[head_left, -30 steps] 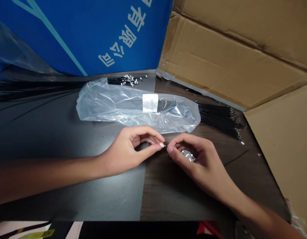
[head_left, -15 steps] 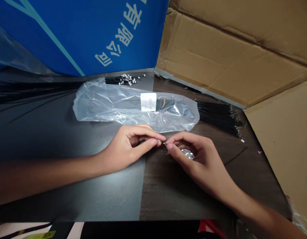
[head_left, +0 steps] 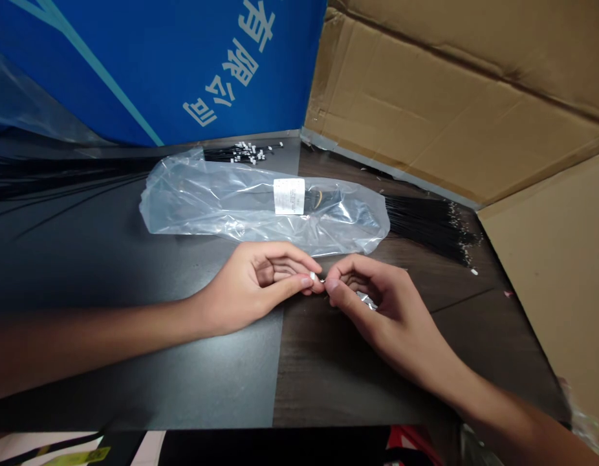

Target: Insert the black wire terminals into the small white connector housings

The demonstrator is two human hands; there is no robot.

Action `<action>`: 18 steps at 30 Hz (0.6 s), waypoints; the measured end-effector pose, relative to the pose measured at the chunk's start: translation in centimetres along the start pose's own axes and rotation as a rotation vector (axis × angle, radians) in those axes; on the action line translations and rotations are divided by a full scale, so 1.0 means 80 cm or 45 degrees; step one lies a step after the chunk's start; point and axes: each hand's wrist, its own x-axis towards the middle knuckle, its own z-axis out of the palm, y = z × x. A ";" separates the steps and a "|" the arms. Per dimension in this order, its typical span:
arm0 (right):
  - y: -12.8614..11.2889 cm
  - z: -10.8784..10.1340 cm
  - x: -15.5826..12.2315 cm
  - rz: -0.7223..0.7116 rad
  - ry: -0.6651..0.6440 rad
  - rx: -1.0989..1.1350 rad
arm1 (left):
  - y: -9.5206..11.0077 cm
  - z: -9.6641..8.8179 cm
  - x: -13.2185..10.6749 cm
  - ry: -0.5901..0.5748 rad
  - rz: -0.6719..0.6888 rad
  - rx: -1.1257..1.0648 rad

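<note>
My left hand (head_left: 265,285) is closed, with a small white connector (head_left: 312,276) between its thumb and fingers. Facing it, my right hand (head_left: 377,294) pinches the end of a thin black wire (head_left: 462,300), whose length shows beyond the hand on the right. A tiny metal tip sticks out of the pinch toward the connector; whether the two touch, I cannot tell. Under my right palm, partly hidden, lies something silvery (head_left: 366,299). Behind both hands stretches a clear plastic bag (head_left: 207,207) with a white label (head_left: 289,197).
Black wires (head_left: 416,223) with pale tips stick out of the bag's right end. Another black bundle (head_left: 66,169) lies back left, white connectors (head_left: 248,153) at its end. A blue panel (head_left: 158,65) and cardboard walls (head_left: 401,84) border the dark table (head_left: 207,388).
My left thumb and fingers have shifted, and the white connector between them shows more plainly. More of the black wire is visible right of my right hand.
</note>
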 end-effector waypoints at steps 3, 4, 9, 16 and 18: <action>0.000 -0.003 0.001 0.089 -0.096 0.168 | -0.002 0.000 0.001 0.013 0.049 0.014; 0.001 -0.004 0.001 0.113 -0.126 0.218 | -0.003 0.000 0.002 0.012 0.085 0.033; 0.002 -0.003 0.001 0.127 -0.120 0.232 | -0.004 -0.004 0.004 -0.022 0.183 0.104; 0.002 0.000 0.001 0.141 -0.155 0.205 | -0.005 -0.005 0.002 -0.062 0.053 0.036; 0.003 0.001 0.000 0.121 -0.125 0.153 | -0.005 -0.005 0.001 -0.070 0.050 0.064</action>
